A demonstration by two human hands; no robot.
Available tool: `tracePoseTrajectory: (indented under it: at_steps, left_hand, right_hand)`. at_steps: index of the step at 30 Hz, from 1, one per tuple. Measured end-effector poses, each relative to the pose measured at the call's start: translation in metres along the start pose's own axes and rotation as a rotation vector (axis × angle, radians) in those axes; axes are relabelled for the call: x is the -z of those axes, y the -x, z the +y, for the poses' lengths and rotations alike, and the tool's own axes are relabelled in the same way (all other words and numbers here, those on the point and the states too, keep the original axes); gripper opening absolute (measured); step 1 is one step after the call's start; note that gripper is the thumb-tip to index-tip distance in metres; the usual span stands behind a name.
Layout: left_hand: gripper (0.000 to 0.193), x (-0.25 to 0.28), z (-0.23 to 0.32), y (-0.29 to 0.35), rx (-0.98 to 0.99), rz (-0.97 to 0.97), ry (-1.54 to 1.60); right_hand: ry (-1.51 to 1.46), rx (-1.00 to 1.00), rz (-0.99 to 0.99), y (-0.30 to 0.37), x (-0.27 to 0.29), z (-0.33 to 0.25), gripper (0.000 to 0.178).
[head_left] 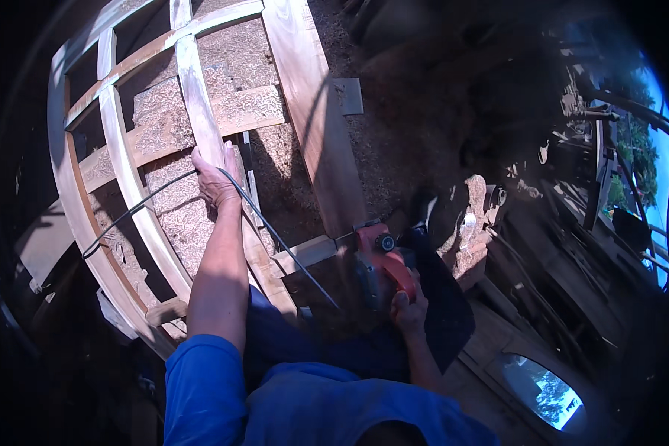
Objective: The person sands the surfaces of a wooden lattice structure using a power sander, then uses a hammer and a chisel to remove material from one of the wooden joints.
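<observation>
My left hand [217, 182] is closed around a middle slat [193, 89] of a large wooden lattice frame [293, 59]. A thin dark cable [282, 241] runs to this hand from both sides; the stretch at the fingers is hidden, so I cannot tell whether they pinch it too. My right hand [409, 308] grips the rear handle of a red electric planer [379, 249] with a round dark knob. The planer is at the near end of the frame's wide right-hand board, partly in shadow; its underside is hidden.
Wood shavings [167, 111] cover the boards and ground under the frame. Offcuts and a shaving-covered block [474, 223] lie to the right, with a stack of timber [557, 275] beyond. A reflective oval panel [546, 390] is at the lower right.
</observation>
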State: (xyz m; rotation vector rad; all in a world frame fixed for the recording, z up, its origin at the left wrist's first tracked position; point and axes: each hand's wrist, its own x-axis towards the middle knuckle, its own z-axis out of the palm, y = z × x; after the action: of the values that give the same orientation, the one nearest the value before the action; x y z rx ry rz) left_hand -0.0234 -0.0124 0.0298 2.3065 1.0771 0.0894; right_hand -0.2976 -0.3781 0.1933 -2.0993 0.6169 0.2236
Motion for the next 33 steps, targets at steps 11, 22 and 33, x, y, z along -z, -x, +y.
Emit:
tracePoseTrajectory:
  at_steps: [11,22,33]
  left_hand:
    - [0.090,0.003,-0.004,-0.003,0.044,-0.029,-0.159]
    - [0.074,-0.005,-0.010,-0.006,0.040,-0.017,-0.162]
    - [0.073,-0.006,-0.001,-0.006,0.059,-0.018,-0.164]
  right_hand:
    - [0.003,0.182,0.012,-0.030,-0.047,0.029,0.055]
    - [-0.027,0.279,0.032,-0.085,-0.067,-0.031,0.053]
    - [0.125,0.368,0.090,-0.155,-0.102,-0.056,0.057]
